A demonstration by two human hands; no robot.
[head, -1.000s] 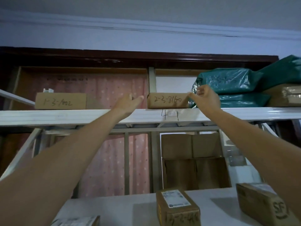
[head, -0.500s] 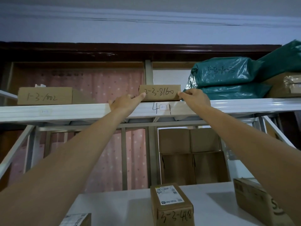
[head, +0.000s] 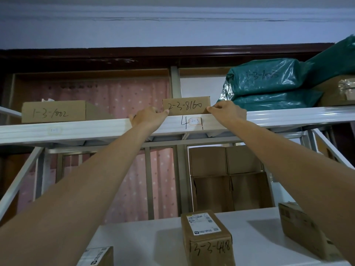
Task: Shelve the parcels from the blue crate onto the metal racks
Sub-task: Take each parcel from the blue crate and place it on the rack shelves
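Observation:
A small brown parcel (head: 186, 105) marked 2-3-8160 sits on the white top shelf (head: 288, 117) of the metal rack, above a label reading 2-3. My left hand (head: 148, 118) lies on the shelf's front edge, its thumb tip touching the parcel's lower left corner. My right hand (head: 227, 112) is at the other side, with bent fingertips against the parcel's lower right corner. Neither hand wraps around the parcel. The blue crate is out of view.
Another brown box (head: 53, 111) marked 1-3-1802 stands at the shelf's left. Green bagged parcels (head: 269, 83) are stacked just right of my right hand. On the lower shelf (head: 153, 237) stand box 3-3-418 (head: 208, 237), a box at right (head: 301, 227) and stacked cartons (head: 228, 177) behind.
Both hands have slid down from the parcel's sides to its lower corners at the shelf edge. The parcel stays where it was on the top shelf.

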